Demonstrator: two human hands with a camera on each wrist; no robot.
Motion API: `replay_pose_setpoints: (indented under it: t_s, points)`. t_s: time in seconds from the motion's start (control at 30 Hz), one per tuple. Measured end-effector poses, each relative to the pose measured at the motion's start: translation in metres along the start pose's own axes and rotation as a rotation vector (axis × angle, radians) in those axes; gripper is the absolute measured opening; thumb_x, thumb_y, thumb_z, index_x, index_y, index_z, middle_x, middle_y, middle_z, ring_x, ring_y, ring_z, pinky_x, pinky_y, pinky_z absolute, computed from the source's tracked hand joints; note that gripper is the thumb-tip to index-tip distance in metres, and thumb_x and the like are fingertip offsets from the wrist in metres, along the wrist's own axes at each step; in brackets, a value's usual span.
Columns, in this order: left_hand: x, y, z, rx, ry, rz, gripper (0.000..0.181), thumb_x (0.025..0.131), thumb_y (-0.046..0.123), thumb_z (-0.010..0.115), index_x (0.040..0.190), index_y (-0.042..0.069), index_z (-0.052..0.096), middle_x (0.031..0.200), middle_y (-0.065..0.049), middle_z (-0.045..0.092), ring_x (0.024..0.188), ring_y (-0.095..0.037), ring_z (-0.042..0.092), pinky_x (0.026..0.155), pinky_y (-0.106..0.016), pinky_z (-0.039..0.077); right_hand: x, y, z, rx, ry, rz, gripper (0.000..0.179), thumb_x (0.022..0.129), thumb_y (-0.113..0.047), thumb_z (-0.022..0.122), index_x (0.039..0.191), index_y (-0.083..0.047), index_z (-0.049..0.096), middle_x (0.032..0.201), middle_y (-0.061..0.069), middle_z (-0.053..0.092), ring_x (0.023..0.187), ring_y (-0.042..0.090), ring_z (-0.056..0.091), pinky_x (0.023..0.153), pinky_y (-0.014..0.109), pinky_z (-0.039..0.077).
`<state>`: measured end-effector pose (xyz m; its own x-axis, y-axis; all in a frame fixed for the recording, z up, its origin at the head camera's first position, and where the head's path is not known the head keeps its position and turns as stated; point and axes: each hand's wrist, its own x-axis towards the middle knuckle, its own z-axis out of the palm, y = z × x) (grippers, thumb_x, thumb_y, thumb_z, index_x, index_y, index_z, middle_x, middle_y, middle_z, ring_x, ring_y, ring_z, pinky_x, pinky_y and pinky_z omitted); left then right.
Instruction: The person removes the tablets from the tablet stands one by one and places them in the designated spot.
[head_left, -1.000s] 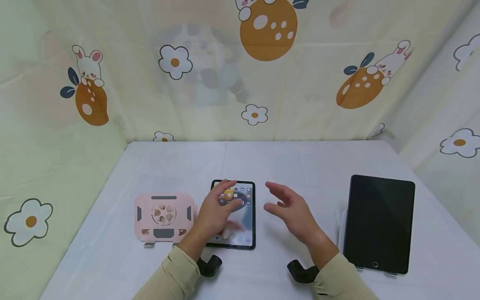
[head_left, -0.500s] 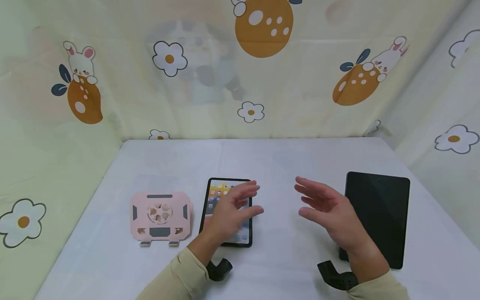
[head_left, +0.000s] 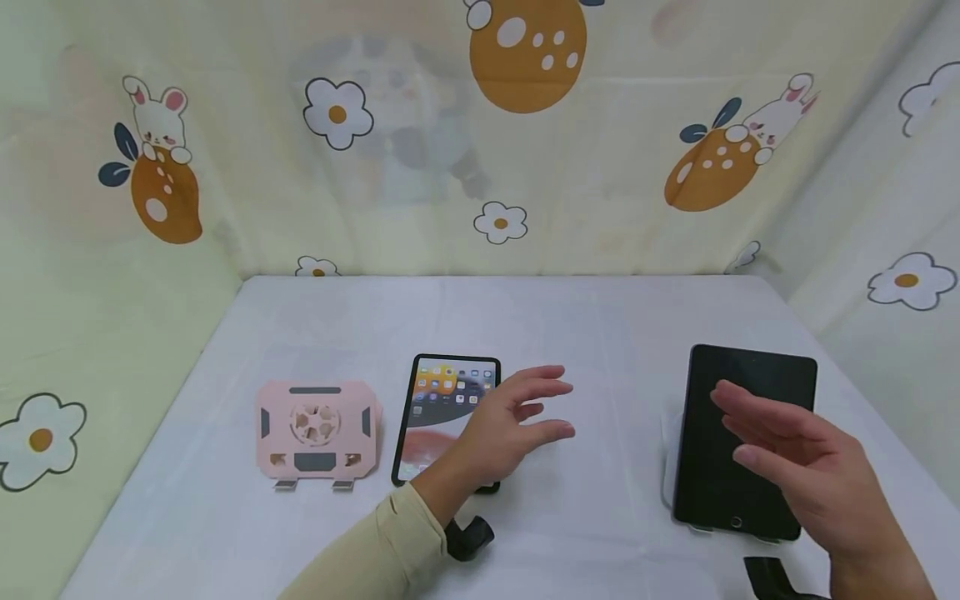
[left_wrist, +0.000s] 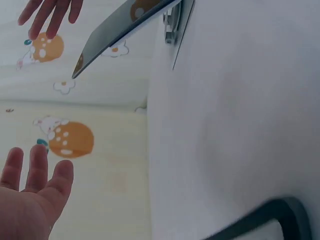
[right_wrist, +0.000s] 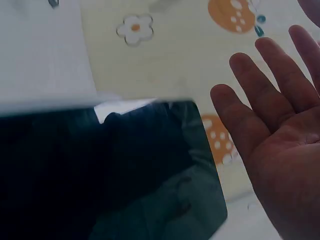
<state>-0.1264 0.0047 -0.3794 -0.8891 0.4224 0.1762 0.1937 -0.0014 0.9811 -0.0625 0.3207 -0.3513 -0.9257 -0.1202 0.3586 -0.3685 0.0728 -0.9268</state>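
Observation:
My left hand (head_left: 506, 429) hovers over the right side of a tablet (head_left: 442, 417) with a lit home screen, its fingers extended to the right and holding nothing. At the right, my right hand (head_left: 813, 471) is in front of a dark-screened tablet (head_left: 738, 450) with a round home button, covering part of its right side. That tablet is propped up on a stand, its foot visible in the left wrist view as a metal hinge (left_wrist: 171, 30). In the right wrist view, straight fingers (right_wrist: 262, 92) are beside the dark tablet's edge, gripping nothing.
A pink folding stand (head_left: 317, 429) with grey pads and a round cut-out stands on the left of the white table (head_left: 585, 321). Patterned curtains (head_left: 600, 200) hang behind and at both sides. Black wrist-camera mounts (head_left: 470, 537) jut out below the wrists.
Both hands have moved right. The right hand has gone from beside the lit tablet to in front of the dark one; the left hand has uncovered more of the lit screen.

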Motion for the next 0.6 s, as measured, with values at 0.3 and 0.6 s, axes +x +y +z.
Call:
replay_pose_setpoints:
  t_s: [0.3, 0.6]
  points:
    - [0.026, 0.001, 0.027, 0.091, -0.092, -0.001, 0.044, 0.091, 0.021, 0.076, 0.133, 0.017, 0.065, 0.146, 0.011, 0.047, 0.128, -0.008, 0.047, 0.104, -0.029, 0.042, -0.01, 0.018, -0.054, 0.082, 0.157, -0.061, 0.052, 0.09, 0.03, 0.041, 0.139, 0.016, 0.046, 0.136, 0.002, 0.062, 0.121, 0.011, 0.058, 0.089, 0.014, 0.048]
    - [0.055, -0.003, 0.053, 0.134, -0.157, -0.05, 0.05, 0.091, 0.028, 0.076, 0.138, 0.027, 0.061, 0.149, 0.017, 0.039, 0.131, -0.006, 0.044, 0.109, -0.032, 0.038, -0.011, 0.043, -0.093, 0.114, 0.274, -0.081, 0.046, 0.093, 0.025, 0.042, 0.136, 0.011, 0.053, 0.142, 0.002, 0.055, 0.119, 0.009, 0.058, 0.091, 0.012, 0.045]
